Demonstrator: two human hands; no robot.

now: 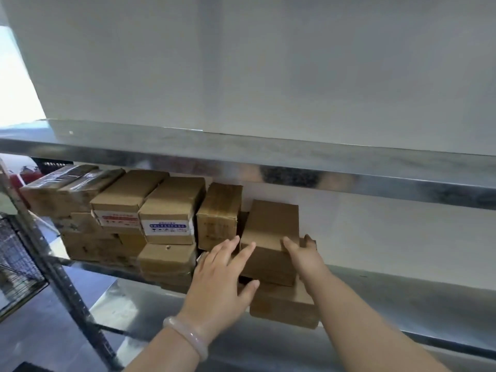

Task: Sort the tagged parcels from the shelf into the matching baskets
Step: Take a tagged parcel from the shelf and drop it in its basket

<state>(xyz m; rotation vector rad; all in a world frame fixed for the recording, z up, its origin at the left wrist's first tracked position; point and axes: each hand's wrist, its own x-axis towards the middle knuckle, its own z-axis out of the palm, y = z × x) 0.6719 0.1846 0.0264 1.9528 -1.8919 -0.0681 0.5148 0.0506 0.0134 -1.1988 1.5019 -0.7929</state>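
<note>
A plain brown cardboard parcel (271, 237) sits on top of another flat parcel (284, 307) on the metal shelf (402, 296). My left hand (222, 280) lies against its left front corner with the fingers spread over the top edge and the thumb below. My right hand (303, 253) clasps its right side, fingers curled over the top. To the left stands a stack of several cardboard parcels; one carries a blue and white label (167, 228), one a red and white label (118, 220).
An upper metal shelf board (268, 154) hangs low above the parcels. A perforated steel upright (61, 275) stands at the left, with a dark wire basket (16, 267) beyond it. A white wall backs the shelf.
</note>
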